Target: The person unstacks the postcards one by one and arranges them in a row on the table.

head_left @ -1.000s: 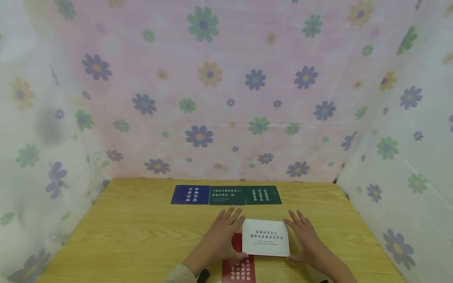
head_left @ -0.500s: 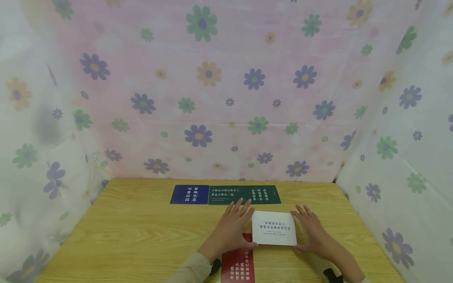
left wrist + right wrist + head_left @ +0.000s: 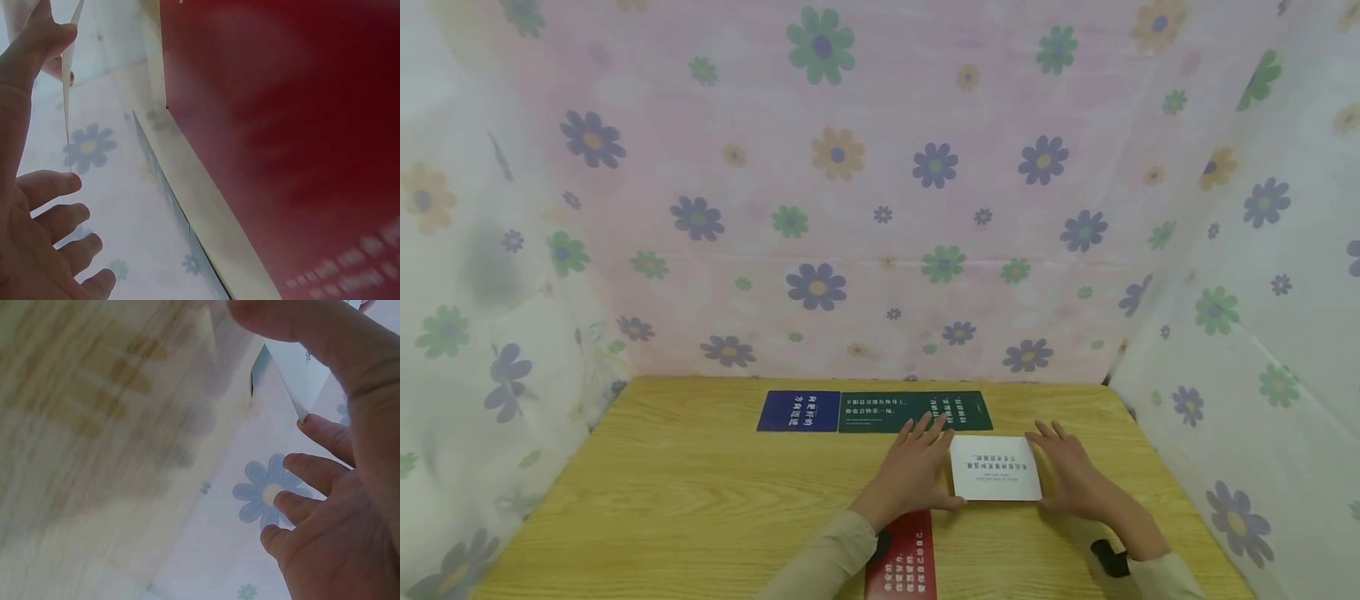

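Note:
A white card (image 3: pixel 996 468) printed with dark characters is held raised over the table between both hands. My left hand (image 3: pixel 910 471) has it by the left side, with thumb and index finger at two corners. At the opposite side, my right hand (image 3: pixel 1078 479) grips it the same way; the other fingers stay spread. In the left wrist view the card (image 3: pixel 66 106) appears nearly edge-on. The right wrist view catches a card corner (image 3: pixel 302 415) against the index fingertip. Below my left wrist lies a red card (image 3: pixel 913 554) with white characters, partly covered by hand and sleeve.
Along the back of the wooden table (image 3: pixel 700 500) lie a blue card (image 3: pixel 799 411) and two green cards, a left one (image 3: pixel 872 414) and a right one (image 3: pixel 973 410), side by side in a row. Flowered cloth (image 3: pixel 865 208) encloses the back and sides.
Both hands have carried the white card to the right and farther back, toward the row. More of the red card's right side is uncovered. The row of cards has stayed put.

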Tool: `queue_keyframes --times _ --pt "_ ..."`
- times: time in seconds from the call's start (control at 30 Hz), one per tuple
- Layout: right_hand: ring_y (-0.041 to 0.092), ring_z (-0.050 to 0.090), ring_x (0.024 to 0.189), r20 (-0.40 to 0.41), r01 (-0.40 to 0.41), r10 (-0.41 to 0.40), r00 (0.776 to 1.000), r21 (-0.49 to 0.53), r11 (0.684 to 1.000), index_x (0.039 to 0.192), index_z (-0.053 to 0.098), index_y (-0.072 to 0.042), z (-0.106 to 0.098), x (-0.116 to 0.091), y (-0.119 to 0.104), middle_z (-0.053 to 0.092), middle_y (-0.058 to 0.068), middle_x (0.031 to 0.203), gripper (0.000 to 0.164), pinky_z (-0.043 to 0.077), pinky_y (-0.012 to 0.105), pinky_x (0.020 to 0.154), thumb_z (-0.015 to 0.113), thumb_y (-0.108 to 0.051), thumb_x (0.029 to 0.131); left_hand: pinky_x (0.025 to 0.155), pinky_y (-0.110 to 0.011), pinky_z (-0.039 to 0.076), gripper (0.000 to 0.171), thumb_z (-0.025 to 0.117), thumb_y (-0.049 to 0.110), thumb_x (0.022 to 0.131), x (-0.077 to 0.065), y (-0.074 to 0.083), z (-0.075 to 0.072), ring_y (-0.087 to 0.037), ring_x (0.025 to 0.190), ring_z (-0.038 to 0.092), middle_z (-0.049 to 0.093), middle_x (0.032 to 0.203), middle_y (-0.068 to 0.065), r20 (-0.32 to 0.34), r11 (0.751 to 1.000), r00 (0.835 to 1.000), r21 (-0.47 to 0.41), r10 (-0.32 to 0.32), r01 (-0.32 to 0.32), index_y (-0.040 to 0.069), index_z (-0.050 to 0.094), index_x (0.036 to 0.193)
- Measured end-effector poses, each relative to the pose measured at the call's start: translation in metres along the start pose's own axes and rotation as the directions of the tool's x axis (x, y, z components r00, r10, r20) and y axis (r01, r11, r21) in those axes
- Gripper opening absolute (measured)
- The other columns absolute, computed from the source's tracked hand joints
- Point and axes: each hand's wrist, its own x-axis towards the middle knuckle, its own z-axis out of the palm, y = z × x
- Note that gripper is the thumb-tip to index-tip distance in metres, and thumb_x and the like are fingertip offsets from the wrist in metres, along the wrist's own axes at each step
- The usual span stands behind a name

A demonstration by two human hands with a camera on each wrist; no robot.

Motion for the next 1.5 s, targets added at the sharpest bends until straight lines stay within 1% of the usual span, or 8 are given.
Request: queue_keyframes --times 0.17,0.47,0.53,0.7,0.93,1.07,1.23,1.5 --pt "0.066 0.033 0.135 0.0 -0.006 0.006 1.0 -0.059 0.998 0.138 0.051 0.009 -0.007 0.007 0.01 0.043 0.04 0.147 0.099 0.029 0.083 0.102 0.098 -0.012 0.053 0.124 -0.052 0.027 0.104 0.072 0.073 0.078 0.018 0.003 0.005 -0.033 0.153 0.029 0.033 0.165 -0.012 0.019 1.0 1.0 -0.005 -0.001 0.001 0.01 0.043 0.155" --pt "0.069 0.024 0.137 0.055 -0.065 0.068 0.996 -0.058 0.996 0.14 0.049 0.01 -0.018 0.025 0.031 0.037 0.044 0.148 0.101 0.019 0.085 0.105 0.098 -0.008 0.053 0.124 -0.05 0.029 0.102 0.071 0.075 0.078 0.054 0.004 0.014 -0.031 0.151 0.033 0.038 0.163 -0.008 0.015 0.999 1.0 0.027 -0.019 0.019 0.012 0.045 0.154" --pt "0.07 0.025 0.136 0.063 -0.07 0.075 0.995 -0.078 0.994 0.139 0.05 0.01 -0.022 0.03 0.036 0.037 0.044 0.147 0.101 0.019 0.086 0.104 0.098 -0.009 0.052 0.124 -0.05 0.028 0.102 0.071 0.073 0.078 0.062 0.005 0.015 -0.031 0.152 0.032 0.037 0.163 -0.009 0.024 1.0 0.999 0.014 -0.021 0.02 0.012 0.045 0.154" --pt "0.07 0.026 0.135 0.106 -0.107 0.122 0.987 -0.138 0.985 0.138 0.051 0.008 -0.032 0.039 0.047 0.037 0.045 0.146 0.098 0.022 0.085 0.103 0.099 -0.011 0.054 0.124 -0.053 0.028 0.101 0.074 0.069 0.079 0.085 0.009 0.019 -0.032 0.152 0.031 0.035 0.164 -0.011 0.048 0.998 0.999 -0.065 -0.02 0.023 0.009 0.044 0.155" --pt "0.068 0.018 0.14 0.206 -0.187 0.211 0.956 -0.131 0.974 0.143 0.047 0.006 -0.035 0.053 0.063 0.03 0.044 0.152 0.098 0.015 0.083 0.109 0.096 -0.008 0.06 0.125 -0.051 0.028 0.102 0.074 0.069 0.08 0.106 0.012 0.024 -0.028 0.152 0.032 0.036 0.164 -0.007 0.101 0.993 0.992 -0.081 -0.073 0.082 0.013 0.04 0.157" --pt "0.066 0.016 0.142 0.236 -0.224 0.255 0.938 -0.149 0.963 0.144 0.046 0.005 -0.032 0.061 0.074 0.029 0.043 0.153 0.097 0.013 0.084 0.109 0.095 -0.008 0.061 0.123 -0.05 0.031 0.102 0.074 0.07 0.079 0.116 0.01 0.026 -0.029 0.151 0.033 0.039 0.163 -0.007 0.105 0.994 0.993 -0.087 -0.059 0.068 0.012 0.041 0.156" --pt "0.066 0.017 0.143 0.255 -0.25 0.294 0.921 -0.191 0.949 0.145 0.046 0.004 -0.03 0.071 0.083 0.029 0.041 0.155 0.093 0.015 0.083 0.11 0.092 -0.008 0.066 0.122 -0.049 0.033 0.101 0.073 0.072 0.079 0.129 0.007 0.034 -0.03 0.153 0.03 0.039 0.162 -0.007 0.115 0.997 0.992 -0.052 -0.055 0.061 0.013 0.042 0.155" --pt "0.066 0.014 0.143 0.296 -0.306 0.355 0.887 -0.201 0.931 0.146 0.046 0.003 -0.04 0.081 0.08 0.027 0.042 0.155 0.09 0.011 0.081 0.112 0.09 -0.002 0.067 0.119 -0.047 0.037 0.096 0.072 0.07 0.081 0.138 0.008 0.035 -0.026 0.148 0.037 0.043 0.158 -0.006 0.126 0.997 0.99 -0.027 -0.063 0.067 0.013 0.044 0.153"
